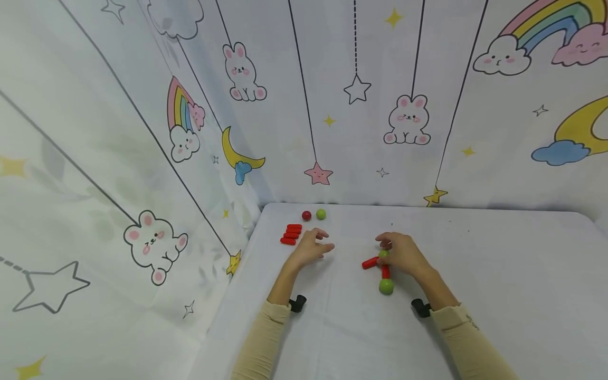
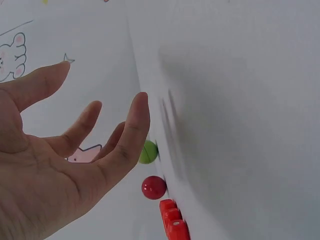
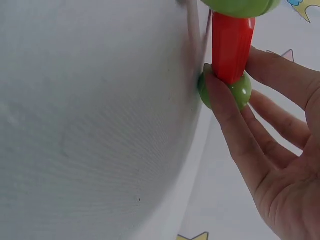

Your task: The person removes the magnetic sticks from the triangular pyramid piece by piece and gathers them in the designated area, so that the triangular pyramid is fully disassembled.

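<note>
My right hand point(image 1: 404, 254) pinches a red stick point(image 3: 231, 47) between thumb and finger, close to the green ball point(image 3: 240, 91) at its far end. A second green ball point(image 1: 386, 286) sits at the stick's near end. Another red stick point(image 1: 370, 263) slants off to the left by the far ball, partly behind the fingers. Holding nothing, my left hand point(image 1: 311, 249) hovers over the table with its fingers spread and slightly bent. Several red sticks point(image 1: 291, 236) lie in a row just left of it.
Behind the row of sticks, a red ball point(image 1: 306, 216) and a green ball point(image 1: 321, 214) stand near the back edge of the white-covered table point(image 1: 499, 295). A printed curtain point(image 1: 294, 126) hangs behind the table and along its left side.
</note>
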`<state>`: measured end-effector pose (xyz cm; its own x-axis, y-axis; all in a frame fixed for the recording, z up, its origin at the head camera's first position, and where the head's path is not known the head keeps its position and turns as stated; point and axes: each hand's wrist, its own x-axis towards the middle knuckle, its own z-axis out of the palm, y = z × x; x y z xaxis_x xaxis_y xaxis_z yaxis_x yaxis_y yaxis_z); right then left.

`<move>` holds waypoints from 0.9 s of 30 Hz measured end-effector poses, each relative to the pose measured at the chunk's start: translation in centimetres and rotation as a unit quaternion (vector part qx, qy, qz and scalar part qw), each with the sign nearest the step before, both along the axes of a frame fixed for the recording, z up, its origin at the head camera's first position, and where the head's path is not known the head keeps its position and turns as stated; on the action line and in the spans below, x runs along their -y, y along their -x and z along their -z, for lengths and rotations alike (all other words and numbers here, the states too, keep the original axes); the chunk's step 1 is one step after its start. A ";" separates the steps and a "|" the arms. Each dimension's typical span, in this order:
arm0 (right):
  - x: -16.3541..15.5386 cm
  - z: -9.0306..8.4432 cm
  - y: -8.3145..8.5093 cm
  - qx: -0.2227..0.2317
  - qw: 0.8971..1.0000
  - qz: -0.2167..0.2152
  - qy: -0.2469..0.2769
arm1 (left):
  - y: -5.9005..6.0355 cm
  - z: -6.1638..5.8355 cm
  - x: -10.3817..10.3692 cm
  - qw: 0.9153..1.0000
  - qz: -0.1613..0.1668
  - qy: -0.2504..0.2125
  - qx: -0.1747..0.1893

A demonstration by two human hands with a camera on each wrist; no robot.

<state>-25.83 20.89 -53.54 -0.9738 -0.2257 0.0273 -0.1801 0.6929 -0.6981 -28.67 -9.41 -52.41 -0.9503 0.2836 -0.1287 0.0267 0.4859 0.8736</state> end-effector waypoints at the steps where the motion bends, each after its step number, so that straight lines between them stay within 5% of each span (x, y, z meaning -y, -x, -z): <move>1: 0.0 0.1 0.1 0.005 1.000 0.006 -0.003 | -0.1 0.0 -0.2 1.000 0.007 0.000 0.003; 15: 0.3 0.0 -0.4 0.049 0.996 0.075 -0.015 | -0.8 0.1 -1.7 0.999 0.036 -0.014 0.007; 27: 1.4 0.5 -0.4 0.074 0.992 0.101 -0.007 | -1.7 0.5 -3.0 0.991 0.131 0.004 0.030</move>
<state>-25.38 19.45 -54.00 -0.9923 -0.0244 -0.1210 0.0674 0.7144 -0.6965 -26.98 -6.44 -52.94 -0.8349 0.5181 -0.1858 0.1006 0.4756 0.8739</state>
